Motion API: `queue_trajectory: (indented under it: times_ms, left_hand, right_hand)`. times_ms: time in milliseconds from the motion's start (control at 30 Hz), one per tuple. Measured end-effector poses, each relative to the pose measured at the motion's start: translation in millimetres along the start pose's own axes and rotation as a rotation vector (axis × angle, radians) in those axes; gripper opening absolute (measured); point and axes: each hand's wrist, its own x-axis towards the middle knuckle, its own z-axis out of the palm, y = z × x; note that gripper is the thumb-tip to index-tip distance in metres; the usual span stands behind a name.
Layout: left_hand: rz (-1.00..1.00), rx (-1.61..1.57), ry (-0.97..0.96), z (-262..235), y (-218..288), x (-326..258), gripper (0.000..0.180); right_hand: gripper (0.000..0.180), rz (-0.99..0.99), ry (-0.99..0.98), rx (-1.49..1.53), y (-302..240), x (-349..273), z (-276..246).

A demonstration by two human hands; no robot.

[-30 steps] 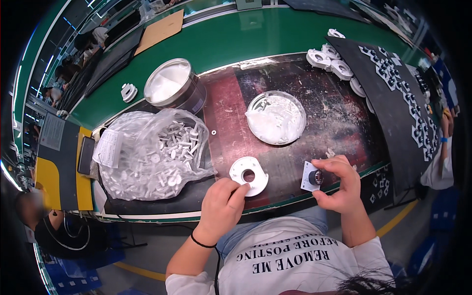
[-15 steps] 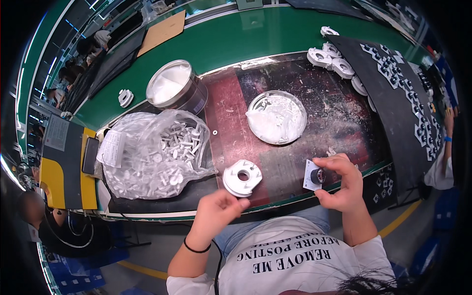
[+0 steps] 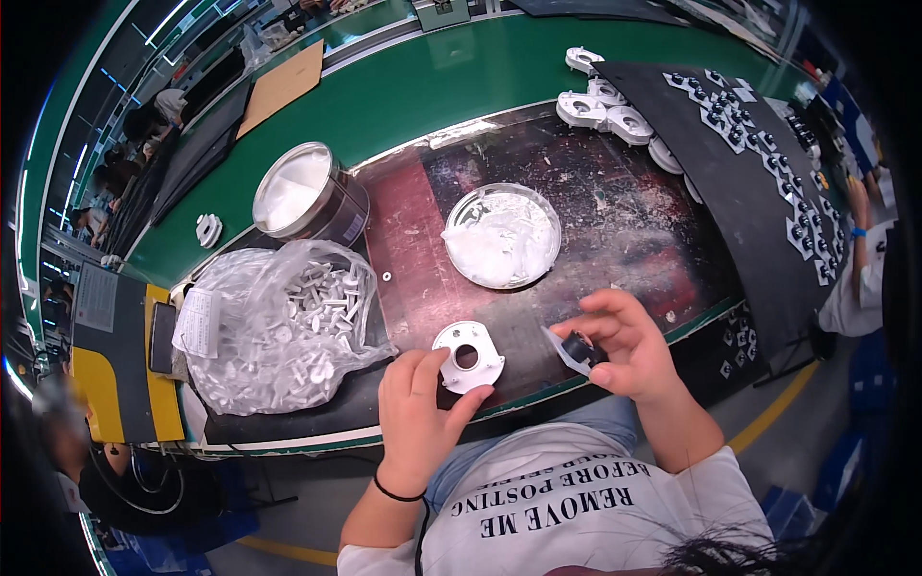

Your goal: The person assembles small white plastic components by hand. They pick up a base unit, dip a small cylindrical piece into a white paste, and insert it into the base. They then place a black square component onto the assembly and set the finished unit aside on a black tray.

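Note:
Near the front edge of the work mat, my left hand (image 3: 419, 408) grips a round white plastic housing (image 3: 486, 353) by its rim, fingers at its left side and thumb at its lower right. The housing has a central hole and small posts on its face. Just to the right, my right hand (image 3: 629, 350) pinches a small white board with a black lens (image 3: 580, 349) between thumb and fingers. That board is tilted and apart from the housing.
A clear bag of white plastic pieces (image 3: 279, 326) lies left, with an open metal can (image 3: 336, 216) behind it. A round dish of white paste (image 3: 504, 240) stands mid-mat. White housings (image 3: 629, 125) and a dark panel bearing lens boards (image 3: 691, 163) are at right.
My left hand has taken hold of the housing, which now sits at a different angle. In my right hand the lens board has tipped and come nearer the housing. The whole view has shifted.

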Motion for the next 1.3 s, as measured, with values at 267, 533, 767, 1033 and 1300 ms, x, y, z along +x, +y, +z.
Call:
queue_trajectory:
  times_ms: [267, 533, 767, 1033, 1300]
  left_hand:
    - [0.425, -0.311, 0.085, -16.8, 24.7, 29.6, 0.033]
    - [0.505, -0.218, 0.335, -9.6, 7.3, 6.4, 0.037]
    - [0.511, -0.092, 0.385, -1.8, 12.8, 2.2, 0.038]
    - [0.122, -0.399, 0.221, -4.2, -28.7, 1.9, 0.085]
    - [0.037, -0.437, -0.091, 14.9, -36.7, 2.0, 0.1]
  right_hand:
    - [0.076, 0.295, -0.185, 0.115, -6.5, 15.2, 19.9]
    - [0.094, 0.092, -0.163, 0.24, 2.9, 18.4, 43.3]
    - [0.077, 0.228, -0.093, 0.348, 13.5, 11.8, 75.8]
    - [0.049, -0.336, -0.121, -0.901, -16.5, 55.3, 50.5]
    - [0.036, -0.242, -0.52, -1.205, -3.1, 82.4, 56.0]
